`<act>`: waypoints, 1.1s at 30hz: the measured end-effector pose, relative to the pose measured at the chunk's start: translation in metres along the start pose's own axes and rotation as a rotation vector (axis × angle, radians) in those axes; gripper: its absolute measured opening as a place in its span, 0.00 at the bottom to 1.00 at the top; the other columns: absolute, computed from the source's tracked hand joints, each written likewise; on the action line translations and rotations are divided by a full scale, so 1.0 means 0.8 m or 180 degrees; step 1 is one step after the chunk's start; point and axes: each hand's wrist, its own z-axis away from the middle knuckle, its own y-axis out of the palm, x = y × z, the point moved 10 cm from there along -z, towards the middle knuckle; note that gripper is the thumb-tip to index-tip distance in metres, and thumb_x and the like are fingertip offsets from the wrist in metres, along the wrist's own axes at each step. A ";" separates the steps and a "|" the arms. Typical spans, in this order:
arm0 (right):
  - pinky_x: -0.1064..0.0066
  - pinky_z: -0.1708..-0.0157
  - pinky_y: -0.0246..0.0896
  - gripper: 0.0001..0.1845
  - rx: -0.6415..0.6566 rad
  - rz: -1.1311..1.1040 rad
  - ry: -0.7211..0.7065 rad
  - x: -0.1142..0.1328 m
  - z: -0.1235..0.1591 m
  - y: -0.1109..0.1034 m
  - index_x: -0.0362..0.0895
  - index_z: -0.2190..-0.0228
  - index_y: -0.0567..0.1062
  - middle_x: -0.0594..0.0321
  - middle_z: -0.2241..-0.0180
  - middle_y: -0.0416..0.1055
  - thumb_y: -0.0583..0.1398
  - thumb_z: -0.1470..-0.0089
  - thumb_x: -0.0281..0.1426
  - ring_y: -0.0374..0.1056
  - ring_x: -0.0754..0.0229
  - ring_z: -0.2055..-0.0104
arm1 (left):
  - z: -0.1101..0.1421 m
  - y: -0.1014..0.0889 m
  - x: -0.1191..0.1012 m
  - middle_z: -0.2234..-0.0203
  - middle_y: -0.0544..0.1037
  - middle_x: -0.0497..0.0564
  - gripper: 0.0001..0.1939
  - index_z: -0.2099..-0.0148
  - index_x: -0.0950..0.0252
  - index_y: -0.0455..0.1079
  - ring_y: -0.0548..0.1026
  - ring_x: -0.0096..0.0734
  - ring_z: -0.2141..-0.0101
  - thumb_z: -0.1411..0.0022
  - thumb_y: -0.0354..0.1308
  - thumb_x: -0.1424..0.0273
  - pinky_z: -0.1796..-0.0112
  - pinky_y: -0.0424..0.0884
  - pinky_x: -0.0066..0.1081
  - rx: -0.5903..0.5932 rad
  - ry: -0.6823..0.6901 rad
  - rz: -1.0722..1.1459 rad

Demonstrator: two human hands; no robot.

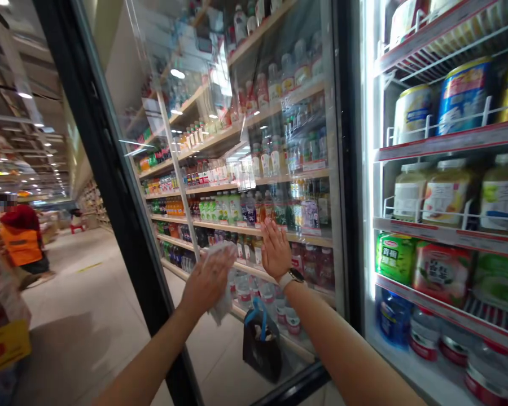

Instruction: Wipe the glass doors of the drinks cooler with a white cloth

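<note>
Low at eight o'clock, a yellow sign (4,348) hangs on a stacked display, and above it, at nine o'clock, a person in an orange vest (21,243) is on the far side of a tiled aisle floor (80,321). Past a black door frame (122,186), the left hand (207,280) sits at seven o'clock with its fingers straight, pressing a white cloth (220,282) flat against a glass door (254,141), not curled around it. Rows of bottled drinks (222,206) show in the pane. At six o'clock, the right hand (275,251) is open, fingers spread, palm toward the glass, with a smartwatch (291,277) on its wrist; whether it touches the pane I cannot tell. Just below, a black bag with a blue handle (261,344) shows through the pane. At three o'clock, a chiller's red-edged shelves (449,237) carry large cans (463,98) and jars (438,192).
</note>
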 end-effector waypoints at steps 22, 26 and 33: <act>0.51 0.33 0.44 0.36 0.0003 -0.0072 0.0045 0.001 0.003 -0.004 0.42 0.31 0.42 0.54 0.31 0.50 0.45 0.38 0.27 0.43 0.53 0.29 | 0.061 -0.019 -0.016 0.45 0.75 0.56 0.36 0.28 0.60 0.40 0.74 0.42 0.47 0.33 0.50 0.72 0.35 0.50 0.45 -0.0195 -0.0699 -0.0141; 0.52 0.33 0.44 0.36 0.0059 -0.0056 0.0047 0.001 0.003 0.002 0.41 0.31 0.42 0.53 0.31 0.50 0.46 0.38 0.27 0.43 0.53 0.29 | -0.031 -0.015 -0.005 0.39 0.68 0.55 0.34 0.28 0.60 0.41 0.69 0.42 0.42 0.33 0.48 0.74 0.35 0.49 0.44 -0.0230 -0.0497 -0.0095; 0.52 0.33 0.45 0.36 0.0096 -0.0001 0.0076 0.001 0.001 0.007 0.41 0.31 0.42 0.54 0.31 0.50 0.46 0.38 0.27 0.42 0.53 0.29 | -0.149 -0.003 0.015 0.34 0.59 0.54 0.32 0.28 0.63 0.44 0.61 0.43 0.36 0.32 0.45 0.73 0.36 0.52 0.46 -0.0284 -0.0689 0.0127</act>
